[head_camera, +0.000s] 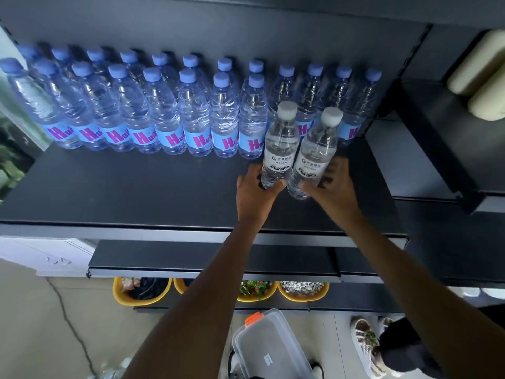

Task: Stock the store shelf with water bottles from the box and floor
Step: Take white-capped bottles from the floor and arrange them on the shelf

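Note:
Two clear water bottles with white caps and white labels stand on the dark shelf [123, 192], in front of the right end of the blue-capped rows. My left hand [255, 198] grips the base of the left white-capped bottle [280, 143]. My right hand [332, 190] grips the base of the right white-capped bottle [315, 154], which leans slightly right. Behind them, several blue-capped bottles with blue and pink labels [169, 113] fill two rows along the back of the shelf.
Pale foam blocks [481, 75] sit on the neighbouring shelf at upper right. Below are lower shelves with yellow tubs [142, 292] of goods. A clear plastic box with an orange clip [270, 348] and a shoe [364, 343] are on the floor.

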The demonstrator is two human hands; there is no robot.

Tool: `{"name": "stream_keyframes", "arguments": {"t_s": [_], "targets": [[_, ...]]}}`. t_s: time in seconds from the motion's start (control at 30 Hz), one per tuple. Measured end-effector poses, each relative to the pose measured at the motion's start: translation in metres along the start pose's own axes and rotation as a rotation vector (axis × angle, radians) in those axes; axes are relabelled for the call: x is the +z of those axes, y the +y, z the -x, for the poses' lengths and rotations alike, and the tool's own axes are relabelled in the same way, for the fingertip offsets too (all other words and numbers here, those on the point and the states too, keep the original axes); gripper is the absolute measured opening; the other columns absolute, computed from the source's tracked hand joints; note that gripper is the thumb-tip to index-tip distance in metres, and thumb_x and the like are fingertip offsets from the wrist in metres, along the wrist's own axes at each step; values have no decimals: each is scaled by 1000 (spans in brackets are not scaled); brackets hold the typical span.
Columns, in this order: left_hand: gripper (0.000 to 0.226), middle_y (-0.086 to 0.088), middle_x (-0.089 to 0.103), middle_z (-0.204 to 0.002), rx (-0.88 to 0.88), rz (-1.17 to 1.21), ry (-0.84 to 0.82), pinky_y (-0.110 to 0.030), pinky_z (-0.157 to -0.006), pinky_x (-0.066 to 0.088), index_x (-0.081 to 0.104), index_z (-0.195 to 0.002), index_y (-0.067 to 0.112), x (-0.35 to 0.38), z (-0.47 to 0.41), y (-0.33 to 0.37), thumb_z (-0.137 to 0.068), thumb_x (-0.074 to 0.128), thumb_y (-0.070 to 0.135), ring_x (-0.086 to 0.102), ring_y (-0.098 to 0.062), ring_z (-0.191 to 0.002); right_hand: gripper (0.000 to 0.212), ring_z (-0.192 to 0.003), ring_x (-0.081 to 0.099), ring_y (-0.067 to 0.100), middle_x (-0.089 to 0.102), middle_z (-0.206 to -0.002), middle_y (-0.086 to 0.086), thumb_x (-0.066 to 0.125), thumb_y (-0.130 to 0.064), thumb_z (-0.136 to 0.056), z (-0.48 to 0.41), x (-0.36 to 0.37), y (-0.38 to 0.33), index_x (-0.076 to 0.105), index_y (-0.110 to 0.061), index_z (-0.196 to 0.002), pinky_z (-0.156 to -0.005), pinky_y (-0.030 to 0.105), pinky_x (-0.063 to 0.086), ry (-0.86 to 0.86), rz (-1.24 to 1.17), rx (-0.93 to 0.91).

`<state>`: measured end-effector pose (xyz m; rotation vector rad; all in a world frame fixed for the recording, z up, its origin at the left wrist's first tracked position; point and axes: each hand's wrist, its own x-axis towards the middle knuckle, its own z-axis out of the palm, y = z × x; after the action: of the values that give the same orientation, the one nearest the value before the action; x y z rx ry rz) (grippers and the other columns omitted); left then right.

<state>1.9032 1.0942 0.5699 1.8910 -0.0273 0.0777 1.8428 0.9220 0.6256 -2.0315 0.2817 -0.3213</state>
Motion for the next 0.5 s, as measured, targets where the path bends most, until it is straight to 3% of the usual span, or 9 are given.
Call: {"name": "stream_keyframes", "arguments": {"t_s": [0.13, 0.23, 0.37, 0.5], "targets": [[44, 4, 63, -102, -11, -61, 108, -49, -90, 51, 64, -102, 23, 12, -8, 13, -69, 79, 48, 56, -22, -101, 72, -117, 55, 22, 60, -123, 0, 87, -52, -66, -1, 26, 23, 51, -23, -121, -101, 48, 47, 83, 268, 89], [45, 5, 65, -103, -41, -114, 141, -49, -94, 47, 64, -105, 22, 22, -15, 19, -71, 79, 49, 59, -21, -102, 78, -127, 48, 29, 56, -132, 6, 85, -51, -71, -10, 35, 24, 51, -16, -131, -106, 50, 36, 120, 347, 94], [48, 9, 70, -101, -61, -133, 160, -48, -95, 46, 64, -104, 26, 30, -29, 20, -69, 72, 58, 63, -19, -102, 70, -122, 51, 33, 54, -129, 12, 83, -49, -76, -28, 34, 34, 54, -14, -130, -102, 52, 40, 168, 340, 79], [39, 5, 71, -102, -45, -144, 210, -33, -94, 36, 66, -108, 22, 36, -35, 20, -80, 77, 47, 59, -21, -106, 68, -123, 54, 32, 59, -131, 9, 81, -48, -77, -54, 37, 38, 55, -15, -130, -103, 50, 39, 204, 307, 110]]}}
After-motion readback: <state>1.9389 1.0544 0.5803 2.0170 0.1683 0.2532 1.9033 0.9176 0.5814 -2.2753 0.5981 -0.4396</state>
